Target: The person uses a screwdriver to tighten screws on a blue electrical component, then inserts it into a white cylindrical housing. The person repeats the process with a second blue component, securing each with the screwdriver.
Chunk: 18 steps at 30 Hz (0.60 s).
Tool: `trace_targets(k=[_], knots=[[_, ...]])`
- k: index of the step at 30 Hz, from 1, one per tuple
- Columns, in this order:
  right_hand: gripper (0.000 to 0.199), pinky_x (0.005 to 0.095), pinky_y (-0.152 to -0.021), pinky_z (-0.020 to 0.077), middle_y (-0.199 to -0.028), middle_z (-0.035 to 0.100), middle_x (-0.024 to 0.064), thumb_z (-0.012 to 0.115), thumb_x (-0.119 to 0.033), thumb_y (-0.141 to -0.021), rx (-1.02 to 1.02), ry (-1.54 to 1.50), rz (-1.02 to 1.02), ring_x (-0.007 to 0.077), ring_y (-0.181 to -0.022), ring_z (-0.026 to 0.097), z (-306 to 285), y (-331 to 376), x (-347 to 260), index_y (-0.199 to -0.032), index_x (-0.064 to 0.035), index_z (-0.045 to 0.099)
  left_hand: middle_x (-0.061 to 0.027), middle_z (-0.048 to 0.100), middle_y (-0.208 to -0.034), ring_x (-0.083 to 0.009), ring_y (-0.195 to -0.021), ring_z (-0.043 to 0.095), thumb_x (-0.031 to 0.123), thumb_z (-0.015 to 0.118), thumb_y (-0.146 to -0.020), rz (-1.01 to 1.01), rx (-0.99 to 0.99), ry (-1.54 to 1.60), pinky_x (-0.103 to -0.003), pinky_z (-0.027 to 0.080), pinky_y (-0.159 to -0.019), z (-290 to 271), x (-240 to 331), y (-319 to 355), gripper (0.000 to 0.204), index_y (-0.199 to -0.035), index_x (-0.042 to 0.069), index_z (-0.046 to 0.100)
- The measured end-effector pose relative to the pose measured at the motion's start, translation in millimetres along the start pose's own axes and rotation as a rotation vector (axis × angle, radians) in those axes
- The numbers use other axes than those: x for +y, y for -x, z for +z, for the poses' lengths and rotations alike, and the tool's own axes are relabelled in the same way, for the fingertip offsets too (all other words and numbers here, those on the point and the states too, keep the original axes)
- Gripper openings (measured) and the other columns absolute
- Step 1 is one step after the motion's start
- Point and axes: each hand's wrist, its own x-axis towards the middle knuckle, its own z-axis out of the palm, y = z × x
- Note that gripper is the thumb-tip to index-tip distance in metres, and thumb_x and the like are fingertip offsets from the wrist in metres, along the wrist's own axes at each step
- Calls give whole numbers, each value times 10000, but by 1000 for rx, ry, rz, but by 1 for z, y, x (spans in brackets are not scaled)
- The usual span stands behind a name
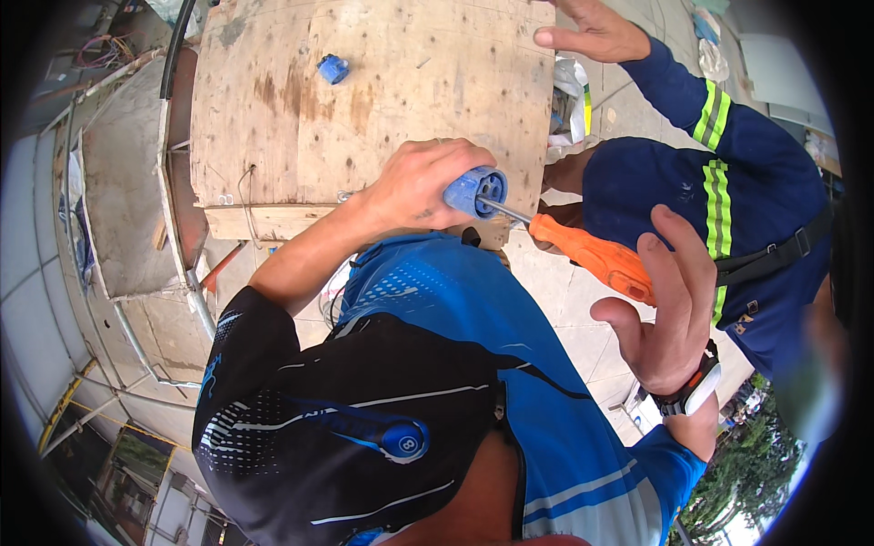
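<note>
My left hand [423, 187] is closed around a blue round industrial plug [475, 192], its open end facing right. A screwdriver [596, 255] with an orange handle reaches into that end with its metal shaft; the tip is hidden inside. At the butt of the handle is my right hand [669, 314], thumb and fingers stretched apart and not wrapped round it. The handle end lies against or just behind these fingers; the exact contact cannot be told. A watch is strapped to my right wrist.
A worn plywood board [401, 64] lies beyond my hands, with another blue plug part [332, 68] on it. At right stands a co-worker in a navy coverall [655, 187] with reflective stripes, one hand [596, 32] over the board. A metal-framed panel [127, 182] is at left.
</note>
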Motion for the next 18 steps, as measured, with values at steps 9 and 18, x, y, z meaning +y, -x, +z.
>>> trace_targets(k=[9, 18], knots=[[387, 362, -668, 589, -1070, 650, 205, 698, -36, -790, -130, -10, 143, 302, -841, 684, -5, 0, 0, -1166, 21, 627, -119, 661, -959, -304, -838, 680, 185, 836, -651, -73, -48, -16, -379, 554, -693, -1, 1, 3, 570, -1151, 46, 602], [390, 356, -657, 562, -1094, 591, 188, 688, -292, -897, -57, -107, 174, 354, -840, 657, 8, 9, 23, -1117, 20, 608, -116, 665, -1071, -296, -1012, 671, 144, 874, -652, -162, -277, 271, -387, 529, -872, -24, -8, -1, 618, -1188, 37, 587]])
